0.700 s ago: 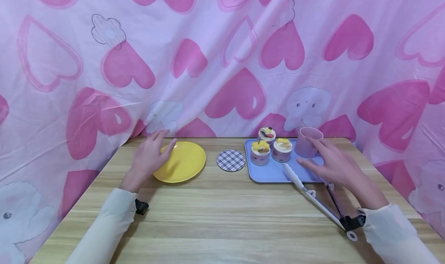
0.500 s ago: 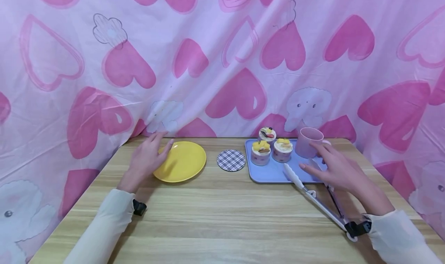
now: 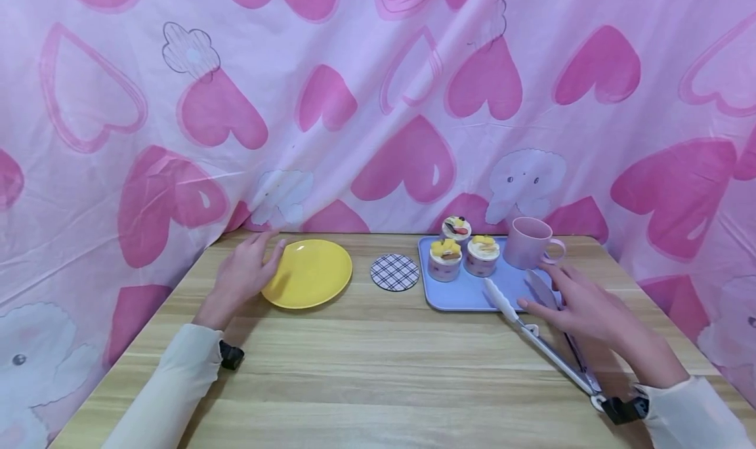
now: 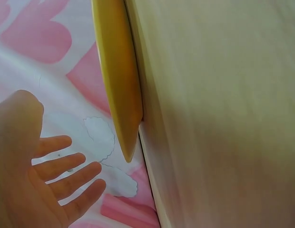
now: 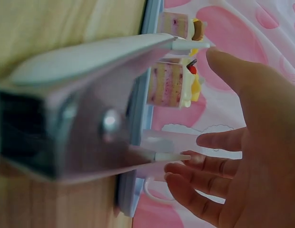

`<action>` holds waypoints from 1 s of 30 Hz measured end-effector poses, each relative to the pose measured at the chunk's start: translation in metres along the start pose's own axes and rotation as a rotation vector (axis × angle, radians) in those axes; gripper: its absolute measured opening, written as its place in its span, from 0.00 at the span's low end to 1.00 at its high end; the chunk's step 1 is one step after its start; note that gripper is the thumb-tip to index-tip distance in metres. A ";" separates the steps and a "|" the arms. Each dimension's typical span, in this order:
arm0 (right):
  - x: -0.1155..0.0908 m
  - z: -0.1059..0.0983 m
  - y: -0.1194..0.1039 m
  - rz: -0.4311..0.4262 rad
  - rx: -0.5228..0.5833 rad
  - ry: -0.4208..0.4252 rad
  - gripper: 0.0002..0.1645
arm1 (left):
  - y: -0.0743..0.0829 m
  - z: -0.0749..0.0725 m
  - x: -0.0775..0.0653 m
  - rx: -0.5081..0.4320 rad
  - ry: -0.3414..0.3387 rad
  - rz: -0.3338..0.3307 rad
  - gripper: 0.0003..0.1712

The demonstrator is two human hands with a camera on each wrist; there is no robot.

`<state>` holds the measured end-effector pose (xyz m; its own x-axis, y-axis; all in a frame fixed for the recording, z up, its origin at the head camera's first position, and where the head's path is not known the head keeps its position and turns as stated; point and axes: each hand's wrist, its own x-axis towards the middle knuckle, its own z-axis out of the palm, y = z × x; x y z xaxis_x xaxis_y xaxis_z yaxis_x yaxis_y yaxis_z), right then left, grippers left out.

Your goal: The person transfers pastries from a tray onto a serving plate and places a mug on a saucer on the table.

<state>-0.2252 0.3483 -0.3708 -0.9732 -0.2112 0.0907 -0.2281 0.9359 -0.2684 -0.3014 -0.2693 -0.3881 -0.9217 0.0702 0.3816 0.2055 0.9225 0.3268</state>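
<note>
Tongs [image 3: 557, 358] are seen at the right of the table [image 3: 331, 386], with 2 white tips reaching over the blue tray [image 3: 457, 299] and the hinge end lying on the wood beside the right wrist. Since the earlier frames, the right hand [image 3: 596, 311] has been drawn back from the pink mug [image 3: 527, 245] toward the near right, so that the mug's handle, hidden 0.7 s ago, is laid bare. The left hand [image 3: 238, 275] has been shifted slightly outward beside the yellow plate [image 3: 310, 275]. No object appears to have been displaced, and from this it is judged that nothing has been taken up and that both hands are free. The right grip is loose: its fingers are spread and lightly bent above the tongs, nothing is clasped, and whether a tip is touched by the thumb cannot be told. The left grip is likewise slack and unfilled, its fingers extended. The long axis of the tongs is laid diagonally, from the hinge at the near right to the tips at the far left; the 2 arms are splayed in a narrow V, aimed toward the 3 dessert cups [image 3: 482, 258] and the mug. The mug is stood upright on the tray, its handle pointed right.
</note>
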 end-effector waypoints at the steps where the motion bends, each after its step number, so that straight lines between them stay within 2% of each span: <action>1: -0.001 0.001 0.001 0.000 0.003 -0.006 0.65 | -0.001 0.000 0.000 -0.002 0.001 0.001 0.33; 8: -0.008 0.006 0.003 0.021 0.019 -0.049 0.68 | -0.005 -0.003 -0.004 -0.015 -0.006 0.011 0.30; 19: -0.020 0.009 -0.001 0.024 0.019 -0.132 0.79 | -0.008 -0.004 -0.005 -0.016 -0.073 -0.006 0.27; 30: -0.026 0.014 0.000 0.006 0.064 -0.172 0.83 | -0.010 0.000 -0.004 -0.048 -0.136 -0.003 0.25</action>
<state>-0.2006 0.3502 -0.3867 -0.9638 -0.2560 -0.0750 -0.2184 0.9187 -0.3291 -0.2996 -0.2784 -0.3928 -0.9578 0.1209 0.2609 0.2150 0.9037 0.3704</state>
